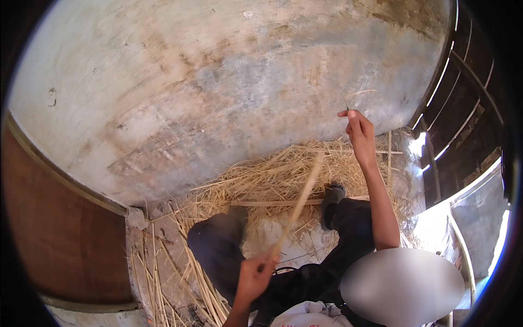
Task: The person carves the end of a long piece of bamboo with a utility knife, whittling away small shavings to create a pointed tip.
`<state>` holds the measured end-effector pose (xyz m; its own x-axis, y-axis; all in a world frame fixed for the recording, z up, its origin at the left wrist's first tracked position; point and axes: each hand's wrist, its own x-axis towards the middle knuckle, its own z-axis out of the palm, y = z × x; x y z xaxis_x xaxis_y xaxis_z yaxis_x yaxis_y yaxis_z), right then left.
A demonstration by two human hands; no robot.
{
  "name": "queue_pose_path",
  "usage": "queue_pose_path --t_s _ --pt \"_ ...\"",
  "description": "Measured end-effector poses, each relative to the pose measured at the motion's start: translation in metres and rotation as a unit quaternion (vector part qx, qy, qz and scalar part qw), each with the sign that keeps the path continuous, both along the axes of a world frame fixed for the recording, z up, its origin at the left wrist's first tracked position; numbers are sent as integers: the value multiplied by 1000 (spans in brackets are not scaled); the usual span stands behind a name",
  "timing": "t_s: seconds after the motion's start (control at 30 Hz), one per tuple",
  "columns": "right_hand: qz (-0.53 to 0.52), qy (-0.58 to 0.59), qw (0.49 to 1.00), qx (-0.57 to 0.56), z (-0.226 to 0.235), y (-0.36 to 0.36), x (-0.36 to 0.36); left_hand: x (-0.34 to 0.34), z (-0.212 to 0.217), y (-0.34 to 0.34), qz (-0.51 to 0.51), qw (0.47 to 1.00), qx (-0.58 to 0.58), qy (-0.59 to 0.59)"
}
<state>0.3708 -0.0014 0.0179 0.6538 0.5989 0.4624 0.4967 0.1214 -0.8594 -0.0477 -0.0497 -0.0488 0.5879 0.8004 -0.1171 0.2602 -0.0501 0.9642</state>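
Bare stained concrete wall (218, 92) fills most of the view, with a brown curved panel (54, 229) to our left and dark wooden slats (463, 103) letting light through on the right. Below the wall, a heap of loose yellow straw (278, 177) covers the ground around our dark trouser legs (218, 250).

Our left hand (255, 277) is low, near the lap, fingers curled closed around the lower end of a long pale straw stalk (298, 201) that slants up and to the right (motion-blurred, so the exact grip point is unclear). Our right hand (359, 131) is raised against the wall, fingertips pinched together on a thin wispy straw strand (359, 94) that curls above them.

Handling, as we judge it: both pieces are near weightless, dry and brittle. The stalk looks stiff enough to keep its line but would likely snap if bent sharply; best held near an end, lightly. The strand is limp and easy to drop, so it needs a fingertip pinch.

Around us: a flat wooden stick (272, 203) lies across the straw by the dark shoe (332, 196), plus scattered stalks (158, 278) on the floor lower left. Nothing sits between the two hands; only our knees crowd the lower hand.
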Motion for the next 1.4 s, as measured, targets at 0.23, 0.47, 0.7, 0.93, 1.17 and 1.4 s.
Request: queue_pose_path --t_s 0.23,0.47,0.7,0.93,1.17,1.4 --pt "227 41 973 -20 -27 -15 -94 25 11 39 -6 970 -173 -172" --pt "302 219 922 -103 -16 -18 -124 43 22 35 -22 988 -100 -113" --pt "289 273 914 -88 -25 -17 -114 50 72 47 -15 931 175 -321" --pt "281 242 925 -83 -26 -12 -115 73 169 12 -227 751 123 -608" --pt "274 233 929 -91 -26 -10 -113 107 234 -46 -19 724 73 -685" --pt "269 227 930 -104 -26 -13 -108 109 236 -45 -101 705 55 -700"
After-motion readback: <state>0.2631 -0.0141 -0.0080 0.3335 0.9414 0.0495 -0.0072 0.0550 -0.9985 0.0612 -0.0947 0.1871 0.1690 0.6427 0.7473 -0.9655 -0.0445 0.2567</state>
